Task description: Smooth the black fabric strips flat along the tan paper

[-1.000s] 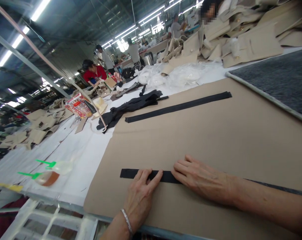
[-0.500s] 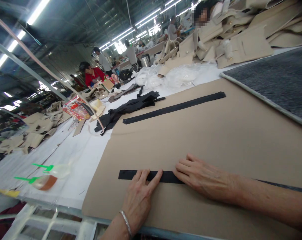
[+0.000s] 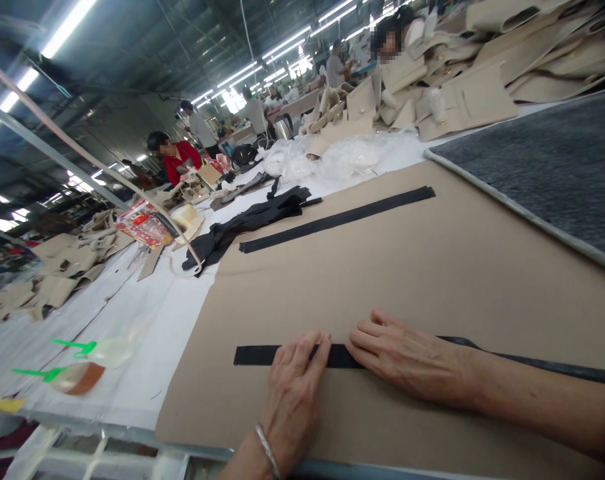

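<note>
A long black strip (image 3: 255, 355) lies flat along the near edge of a tan board (image 3: 432, 273). My left hand (image 3: 295, 393), with a silver bracelet at the wrist, rests on the strip with its fingers stretched flat. Just to its right my right hand (image 3: 407, 360) presses flat on the same strip, fingers extended and pointing left. The strip runs on to the right behind my right forearm. A second black strip (image 3: 337, 219) lies further back on the board.
A heap of black fabric (image 3: 247, 223) sits at the board's far left corner. A grey mat (image 3: 547, 160) lies at right. Beige pieces (image 3: 462, 80) are piled behind. Two green-handled glue bottles (image 3: 82, 363) lie at left. Other people work along the table.
My left hand has slid slightly right and forward along the strip. The view has shifted a little; my right hand stays pressed on the strip.
</note>
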Motion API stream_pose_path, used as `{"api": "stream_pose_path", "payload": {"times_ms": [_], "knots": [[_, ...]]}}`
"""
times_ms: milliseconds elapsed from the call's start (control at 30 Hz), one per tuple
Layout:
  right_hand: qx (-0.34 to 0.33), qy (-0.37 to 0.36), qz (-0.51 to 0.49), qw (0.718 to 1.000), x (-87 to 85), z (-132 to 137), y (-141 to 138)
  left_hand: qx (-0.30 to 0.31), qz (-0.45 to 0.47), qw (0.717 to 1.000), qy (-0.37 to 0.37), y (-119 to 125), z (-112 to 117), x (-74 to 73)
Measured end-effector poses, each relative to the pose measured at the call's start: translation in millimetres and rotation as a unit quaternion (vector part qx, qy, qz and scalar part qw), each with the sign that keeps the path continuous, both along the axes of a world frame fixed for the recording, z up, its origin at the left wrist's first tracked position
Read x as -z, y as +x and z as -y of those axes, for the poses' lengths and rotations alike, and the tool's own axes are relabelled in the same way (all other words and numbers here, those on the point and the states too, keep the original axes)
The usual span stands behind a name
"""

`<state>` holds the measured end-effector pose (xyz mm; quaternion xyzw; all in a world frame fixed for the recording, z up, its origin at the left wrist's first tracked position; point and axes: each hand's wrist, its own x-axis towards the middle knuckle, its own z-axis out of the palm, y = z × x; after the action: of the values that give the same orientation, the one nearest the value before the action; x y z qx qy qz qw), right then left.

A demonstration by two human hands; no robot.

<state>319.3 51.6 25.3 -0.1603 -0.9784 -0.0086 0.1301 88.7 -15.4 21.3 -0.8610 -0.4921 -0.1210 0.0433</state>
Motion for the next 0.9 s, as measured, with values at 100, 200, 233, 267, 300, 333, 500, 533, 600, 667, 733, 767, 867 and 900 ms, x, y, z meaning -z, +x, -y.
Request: {"api": "stream_pose_path", "payload": {"times_ms": [100, 200, 233, 267, 300, 333, 500, 533, 600, 667, 733, 767, 867, 900], "knots": [[0.006, 0.002, -0.006, 1.000, 2.3, 1, 1, 0.028, 0.026, 0.999, -0.035, 23, 0, 7.2], [0.002, 0.005, 0.000, 1.000, 3.0, 1, 2, 0.025, 0.012, 0.999, -0.029, 14, 2, 12.0], [0.000, 0.006, 0.003, 1.000, 2.3, 1, 3, 0.018, 0.003, 0.999, -0.026, 4, 3, 11.9], [0.000, 0.006, 0.005, 1.000, 1.3, 1, 4, 0.008, -0.006, 1.000, -0.023, -9, 4, 10.7], [0.001, 0.004, 0.006, 1.000, 0.1, 1, 4, -0.005, -0.017, 1.000, -0.019, -22, 4, 8.5], [0.001, 0.002, 0.007, 1.000, -1.2, 2, 4, -0.023, -0.027, 0.999, -0.009, -33, 5, 5.7], [0.003, 0.003, 0.010, 1.000, -3.2, 4, -6, -0.083, 0.004, 0.996, 0.045, -32, 7, -2.9], [0.008, 0.008, 0.008, 1.000, -2.7, 4, -9, -0.070, 0.024, 0.997, 0.037, -22, 7, -1.3], [0.021, 0.017, 0.006, 1.000, -1.3, 5, -16, -0.042, 0.048, 0.998, 0.015, -2, 9, 4.7], [0.030, 0.021, 0.013, 0.999, -0.4, 5, -25, -0.039, 0.047, 0.998, 0.006, 7, 10, 11.9], [0.035, 0.021, 0.019, 0.999, -0.9, 4, -34, -0.049, 0.034, 0.998, 0.007, 2, 9, 17.3], [0.040, 0.018, 0.021, 0.999, -1.9, 4, -37, -0.052, 0.027, 0.998, 0.007, -5, 7, 18.7], [0.068, -0.016, 0.033, 0.997, -6.8, 2, -46, -0.045, 0.008, 0.999, 0.005, -33, -3, 17.8], [0.078, -0.035, 0.041, 0.995, -8.5, 1, -48, -0.039, 0.002, 0.999, 0.002, -43, -7, 16.2]]}}
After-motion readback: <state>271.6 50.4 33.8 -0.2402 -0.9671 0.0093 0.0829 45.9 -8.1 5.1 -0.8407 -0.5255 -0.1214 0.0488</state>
